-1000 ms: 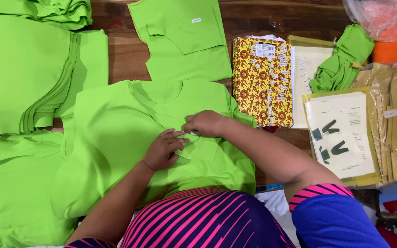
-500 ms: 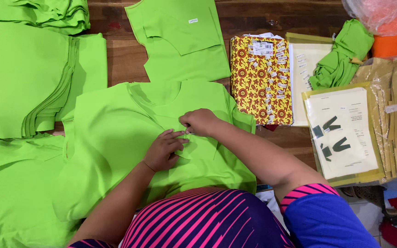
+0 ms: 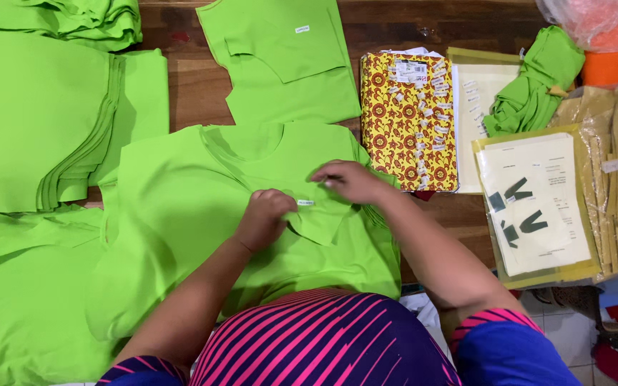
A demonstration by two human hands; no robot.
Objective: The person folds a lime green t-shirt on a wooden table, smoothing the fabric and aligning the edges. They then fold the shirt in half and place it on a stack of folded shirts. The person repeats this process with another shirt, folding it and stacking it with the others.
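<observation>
Now both hands press the green cut piece: left hand (image 3: 266,214) pinches it, right hand (image 3: 348,181) flattens; keep edges aligned.

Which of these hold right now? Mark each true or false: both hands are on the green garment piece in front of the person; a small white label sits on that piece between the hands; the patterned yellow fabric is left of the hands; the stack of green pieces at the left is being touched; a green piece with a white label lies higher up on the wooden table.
1. Both hands, left hand and right hand, rest on the green garment piece: true.
2. A small white label sits between the hands: true.
3. The patterned yellow fabric is left of the hands: false, it lies to their right.
4. The stack of green pieces is being touched: false, no hand is near it.
5. Another green piece with a white label lies higher up on the wooden table: true.
</observation>
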